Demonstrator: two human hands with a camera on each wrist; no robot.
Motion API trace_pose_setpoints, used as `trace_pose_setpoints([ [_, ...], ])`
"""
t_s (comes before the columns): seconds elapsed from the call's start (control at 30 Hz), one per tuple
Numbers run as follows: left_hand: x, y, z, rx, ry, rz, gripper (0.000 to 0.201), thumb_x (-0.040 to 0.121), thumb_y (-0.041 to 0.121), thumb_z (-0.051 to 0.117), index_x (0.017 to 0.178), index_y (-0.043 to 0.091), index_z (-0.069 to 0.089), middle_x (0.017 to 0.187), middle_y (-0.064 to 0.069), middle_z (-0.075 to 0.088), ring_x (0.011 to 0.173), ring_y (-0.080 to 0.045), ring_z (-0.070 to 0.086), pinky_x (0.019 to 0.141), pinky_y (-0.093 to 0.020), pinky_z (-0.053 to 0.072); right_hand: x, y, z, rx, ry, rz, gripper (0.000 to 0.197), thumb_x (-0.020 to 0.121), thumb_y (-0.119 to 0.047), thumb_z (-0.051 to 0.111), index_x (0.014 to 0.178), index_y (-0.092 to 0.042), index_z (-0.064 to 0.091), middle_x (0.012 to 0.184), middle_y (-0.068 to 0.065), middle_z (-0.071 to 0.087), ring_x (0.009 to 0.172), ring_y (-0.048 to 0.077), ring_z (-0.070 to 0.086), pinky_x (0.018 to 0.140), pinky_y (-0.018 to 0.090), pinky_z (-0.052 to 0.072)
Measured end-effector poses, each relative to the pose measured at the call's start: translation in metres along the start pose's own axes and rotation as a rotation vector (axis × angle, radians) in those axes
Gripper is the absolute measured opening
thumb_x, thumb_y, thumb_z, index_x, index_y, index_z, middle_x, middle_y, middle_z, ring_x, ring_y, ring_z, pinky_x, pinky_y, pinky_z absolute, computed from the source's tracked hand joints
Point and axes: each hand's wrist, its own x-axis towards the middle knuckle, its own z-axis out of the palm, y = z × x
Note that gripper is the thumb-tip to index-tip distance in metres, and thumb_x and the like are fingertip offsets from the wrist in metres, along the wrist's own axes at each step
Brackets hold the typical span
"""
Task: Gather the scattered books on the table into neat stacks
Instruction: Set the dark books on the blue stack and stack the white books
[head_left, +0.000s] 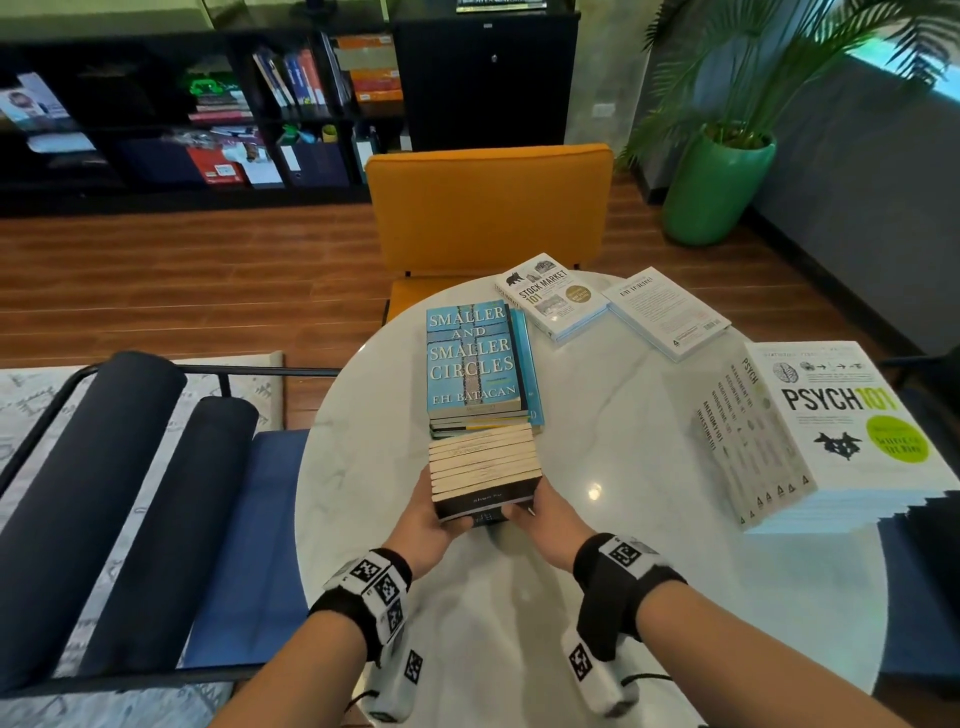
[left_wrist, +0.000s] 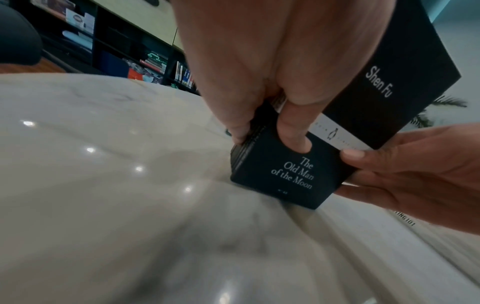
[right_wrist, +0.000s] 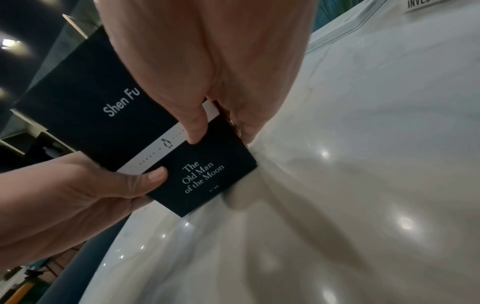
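A bundle of several thin black paperbacks (head_left: 485, 470) stands on edge on the white marble table (head_left: 597, 571), cream page edges up. Its front cover reads "The Old Man of the Moon" (left_wrist: 285, 174) (right_wrist: 207, 179). My left hand (head_left: 441, 514) (left_wrist: 267, 137) grips the bundle's left side, thumb on the front cover. My right hand (head_left: 530, 512) (right_wrist: 222, 133) grips its right side the same way. Just behind rises a stack topped by a blue book (head_left: 472, 358). Two white books, Stock Market 101 (head_left: 550, 296) and one back-cover-up (head_left: 667, 312), lie at the far edge. A Psych 101 stack (head_left: 831, 431) sits right.
An orange chair (head_left: 488, 208) stands at the table's far side. A blue bench with dark bolsters (head_left: 130, 493) runs along the left. A green plant pot (head_left: 717, 187) and black bookshelves (head_left: 182, 104) are farther back.
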Motion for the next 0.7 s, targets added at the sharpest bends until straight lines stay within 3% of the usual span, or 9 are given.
trace_pose_setpoints([
  [0.07, 0.0, -0.003, -0.004, 0.012, -0.019, 0.003, 0.071, 0.07, 0.025, 0.072, 0.136, 0.013, 0.047, 0.134, 0.0, 0.055, 0.126, -0.007, 0.051, 0.106, -0.018, 0.038, 0.002, 0.002, 0.004, -0.038, 0.0, 0.008, 0.054, 0.095, -0.016, 0.054, 0.143, -0.02, 0.03, 0.131, -0.013, 0.044, 0.122, 0.0, 0.039, 0.099, 0.005, 0.03],
  [0.17, -0.001, -0.009, -0.006, 0.042, -0.034, 0.014, 0.069, 0.068, 0.04, 0.071, 0.132, 0.024, 0.048, 0.132, 0.003, 0.056, 0.123, 0.006, 0.05, 0.106, -0.016, 0.038, 0.006, 0.011, 0.007, -0.088, 0.007, 0.035, 0.054, 0.095, -0.01, 0.052, 0.143, -0.022, 0.031, 0.139, -0.009, 0.045, 0.128, 0.003, 0.038, 0.107, 0.017, 0.028],
  [0.27, 0.003, -0.012, -0.005, 0.084, -0.024, 0.033, 0.062, 0.069, 0.044, 0.069, 0.126, 0.031, 0.049, 0.128, 0.008, 0.057, 0.119, 0.01, 0.05, 0.104, -0.013, 0.038, 0.009, 0.018, 0.008, -0.13, 0.015, 0.062, 0.054, 0.095, -0.01, 0.052, 0.143, -0.022, 0.033, 0.141, -0.005, 0.046, 0.133, 0.008, 0.04, 0.11, 0.023, 0.028],
  [0.33, 0.003, -0.015, -0.006, 0.111, -0.03, 0.034, 0.058, 0.071, 0.04, 0.069, 0.125, 0.036, 0.049, 0.129, 0.011, 0.057, 0.121, 0.009, 0.05, 0.106, -0.017, 0.038, 0.01, 0.019, 0.007, -0.143, 0.013, 0.06, 0.053, 0.094, -0.009, 0.052, 0.142, -0.024, 0.034, 0.14, -0.006, 0.046, 0.13, 0.005, 0.04, 0.113, 0.025, 0.029],
  [0.43, 0.003, -0.016, -0.011, 0.097, -0.051, -0.003, 0.068, 0.074, 0.037, 0.072, 0.134, 0.034, 0.043, 0.135, 0.01, 0.054, 0.126, -0.001, 0.048, 0.112, -0.033, 0.038, 0.009, 0.013, 0.003, -0.152, 0.003, 0.069, 0.055, 0.095, -0.013, 0.053, 0.143, -0.028, 0.031, 0.139, -0.01, 0.046, 0.128, 0.004, 0.041, 0.112, 0.026, 0.032],
  [0.5, 0.004, -0.009, -0.017, 0.082, -0.07, -0.029, 0.075, 0.08, 0.032, 0.074, 0.14, 0.03, 0.029, 0.136, 0.012, 0.049, 0.127, -0.004, 0.046, 0.111, -0.03, 0.038, 0.008, 0.002, -0.003, -0.134, -0.011, 0.069, 0.055, 0.096, -0.016, 0.052, 0.144, -0.03, 0.029, 0.135, -0.014, 0.045, 0.124, 0.002, 0.041, 0.104, 0.019, 0.032],
  [0.57, 0.008, 0.004, -0.027, 0.073, -0.062, -0.043, 0.079, 0.085, 0.02, 0.072, 0.142, 0.026, 0.019, 0.128, 0.018, 0.046, 0.123, -0.005, 0.047, 0.103, -0.022, 0.039, 0.01, -0.016, -0.011, -0.133, -0.012, 0.047, 0.053, 0.096, -0.019, 0.053, 0.143, -0.031, 0.031, 0.13, -0.015, 0.047, 0.12, 0.001, 0.041, 0.1, 0.02, 0.032],
  [0.7, 0.032, 0.045, -0.054, -0.019, -0.002, -0.049, 0.075, 0.085, 0.012, 0.072, 0.139, 0.017, 0.02, 0.119, 0.013, 0.051, 0.107, -0.001, 0.055, 0.092, -0.023, 0.047, 0.037, -0.048, -0.031, -0.095, 0.047, 0.014, 0.039, 0.095, -0.025, 0.056, 0.133, -0.027, 0.049, 0.125, -0.006, 0.058, 0.119, 0.011, 0.052, 0.099, 0.027, 0.042],
])
